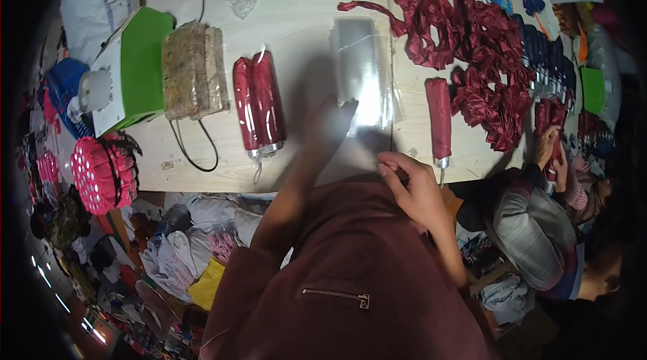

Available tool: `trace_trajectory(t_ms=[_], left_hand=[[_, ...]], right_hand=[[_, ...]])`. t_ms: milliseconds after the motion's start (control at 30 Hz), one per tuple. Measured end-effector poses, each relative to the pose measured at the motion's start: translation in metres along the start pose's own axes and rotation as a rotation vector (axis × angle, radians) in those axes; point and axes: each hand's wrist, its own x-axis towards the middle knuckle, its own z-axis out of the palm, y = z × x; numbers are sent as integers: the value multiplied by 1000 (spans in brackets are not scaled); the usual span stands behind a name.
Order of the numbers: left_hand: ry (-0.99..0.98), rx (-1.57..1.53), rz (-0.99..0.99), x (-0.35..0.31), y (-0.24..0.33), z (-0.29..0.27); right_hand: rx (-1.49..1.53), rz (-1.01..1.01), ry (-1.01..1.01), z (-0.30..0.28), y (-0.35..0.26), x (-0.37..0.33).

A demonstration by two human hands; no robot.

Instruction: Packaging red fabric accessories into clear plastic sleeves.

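Note:
A stack of clear plastic sleeves lies flat on the table in front of me, with bright glare on it. My left hand reaches over its lower left side; shadow and blur hide how its fingers are set. At the table's near edge, my right hand has loosely bent fingers, the thumb a little apart, and nothing visible in it. Left of the stack lie folded maroon umbrellas in shiny clear wrap, silver ends toward me. To the right is a single folded maroon umbrella with a wrist loop.
Crumpled maroon fabric covers are heaped at the right, with dark blue folded umbrellas beyond. A co-worker's hands hold a maroon umbrella. At the left stand a green-and-white machine, a tape-wrapped block and a pink dotted bundle.

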Motion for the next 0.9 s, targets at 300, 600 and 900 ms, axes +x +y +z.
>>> trace_trajectory(t_ms=[300,600,900], left_hand=[[-229,46,89,5,-28,28],[-80,-606,-473,6,17,-20],[-557,-1458,-688,4,17,-47]], right_hand=[[4,224,150,-23,42,-5],[-562,53,723,-17,172,26],[311,529,333,-30,143,25]])
